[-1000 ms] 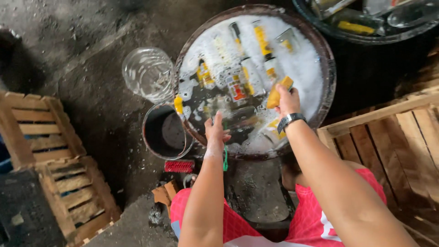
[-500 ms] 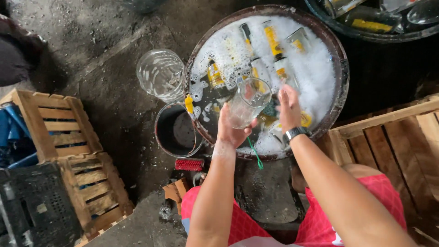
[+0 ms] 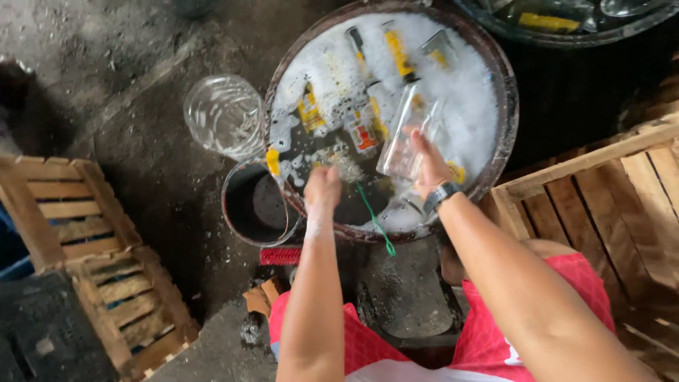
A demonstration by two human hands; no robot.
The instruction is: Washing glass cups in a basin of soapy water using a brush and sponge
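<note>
**Entry: Clear glass bottle being washed over a soapy tub**

Item in hand: a clear glass bottle (image 3: 409, 134), flat-sided, neck pointing away from the person, being held tilted just above the foam of a round dark wash tub (image 3: 506, 120). More bottles with yellow labels are floating in the suds behind it.

Right hand (image 3: 429, 166): fingers are curling closed around the bottle's lower body, thumb side up; a dark wristwatch (image 3: 440, 197) is sitting on the wrist. The grip is looking firm, near the base.

Left hand (image 3: 323, 189): is closing in a loose fist around a small pale scrubbing pad or brush head (image 3: 344, 168), which is blurred; a green cord (image 3: 373, 221) is trailing from it over the tub's near rim. The hand is hovering just beside the bottle, apart from it.

Handling note (judgement): wet soapy glass is apt to slip, so the bottle is best kept low over the water, gripped round its wide faces, with the scrubber working toward the neck while the other hand is turning the bottle.

Surroundings: a clear glass bowl (image 3: 225, 115) is standing on the concrete floor left of the tub; a dark bucket (image 3: 258, 205) is touching the tub's rim; a red brush (image 3: 280, 255) is lying below it. Wooden crates (image 3: 85, 233) are standing at far left, another crate (image 3: 601, 191) at right.
</note>
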